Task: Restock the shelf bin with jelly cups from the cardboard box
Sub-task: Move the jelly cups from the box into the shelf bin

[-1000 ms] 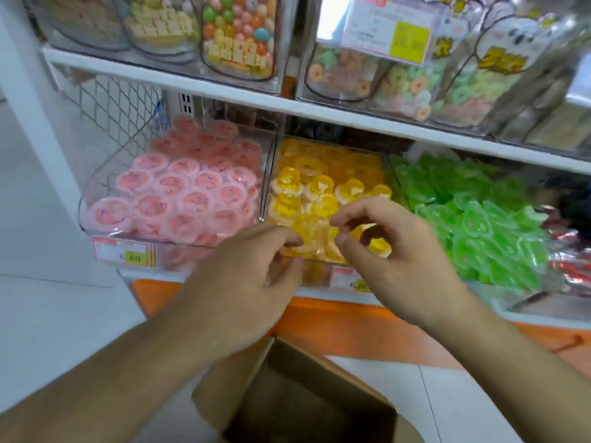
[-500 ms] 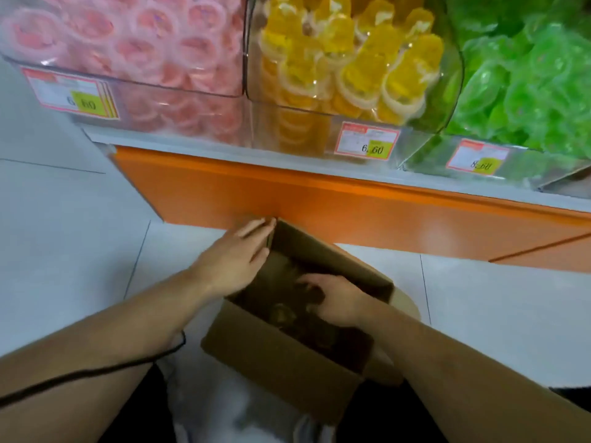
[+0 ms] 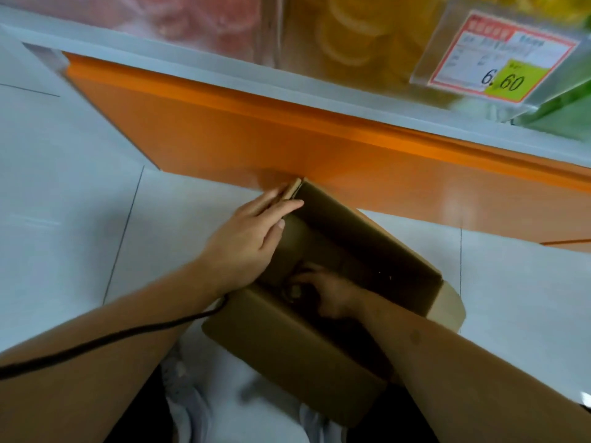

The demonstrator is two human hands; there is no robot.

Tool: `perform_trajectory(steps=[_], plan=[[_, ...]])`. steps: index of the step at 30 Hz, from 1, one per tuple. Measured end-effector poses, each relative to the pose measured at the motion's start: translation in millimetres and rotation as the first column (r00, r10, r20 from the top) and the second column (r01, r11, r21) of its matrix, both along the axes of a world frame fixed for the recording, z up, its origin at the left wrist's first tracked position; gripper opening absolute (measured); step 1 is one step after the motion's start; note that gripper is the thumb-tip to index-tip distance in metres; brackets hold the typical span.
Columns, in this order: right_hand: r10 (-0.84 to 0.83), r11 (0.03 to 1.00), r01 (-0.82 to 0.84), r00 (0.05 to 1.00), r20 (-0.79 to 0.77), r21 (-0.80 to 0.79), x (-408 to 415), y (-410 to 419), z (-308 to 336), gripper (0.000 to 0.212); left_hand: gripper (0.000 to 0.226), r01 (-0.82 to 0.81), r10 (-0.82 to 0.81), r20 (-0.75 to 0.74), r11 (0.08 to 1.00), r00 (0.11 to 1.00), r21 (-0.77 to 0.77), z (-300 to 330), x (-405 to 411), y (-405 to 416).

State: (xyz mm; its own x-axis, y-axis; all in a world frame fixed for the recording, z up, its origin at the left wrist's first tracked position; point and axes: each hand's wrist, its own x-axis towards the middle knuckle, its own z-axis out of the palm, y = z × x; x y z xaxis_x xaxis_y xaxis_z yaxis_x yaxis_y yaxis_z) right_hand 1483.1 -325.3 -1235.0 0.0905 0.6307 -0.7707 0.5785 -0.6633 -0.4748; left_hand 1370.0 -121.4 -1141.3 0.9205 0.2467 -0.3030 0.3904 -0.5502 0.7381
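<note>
Nearest the camera, a thin black cable crosses the left forearm. Beyond it, the open brown cardboard box sits on the pale tiled floor. The right hand is sunk deep in the box's dark interior, its fingers curled around something small and roundish; whether that is a jelly cup is too dim to tell. The left hand rests with straight, relaxed fingers on the box's upright far-left flap, at the rim. Behind the box runs the orange shelf base. Above it, the clear shelf bin of yellow jelly cups carries a red-bordered price label, with a blurred bin of pink cups beside it.
</note>
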Motion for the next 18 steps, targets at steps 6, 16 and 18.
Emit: perform_trajectory(steps=[6, 16, 18], plan=[[-0.149, 0.985, 0.145, 0.988, 0.049, 0.089, -3, -1, 3, 0.053, 0.045, 0.000, 0.000, 0.013, 1.000, 1.000, 0.021, 4, -2, -1], [-0.404, 0.912, 0.406, 0.914, -0.037, 0.060, 13, 7, 88, 0.047, 0.046, 0.089, -0.073, -0.160, 0.992, 0.984, 0.095, 34, 0, 4], [-0.381, 0.913, 0.380, 0.924, -0.027, 0.145, 21, 14, 124, 0.048, 0.042, 0.073, -0.053, -0.142, 0.987, 0.988, 0.141, 54, 4, 8]])
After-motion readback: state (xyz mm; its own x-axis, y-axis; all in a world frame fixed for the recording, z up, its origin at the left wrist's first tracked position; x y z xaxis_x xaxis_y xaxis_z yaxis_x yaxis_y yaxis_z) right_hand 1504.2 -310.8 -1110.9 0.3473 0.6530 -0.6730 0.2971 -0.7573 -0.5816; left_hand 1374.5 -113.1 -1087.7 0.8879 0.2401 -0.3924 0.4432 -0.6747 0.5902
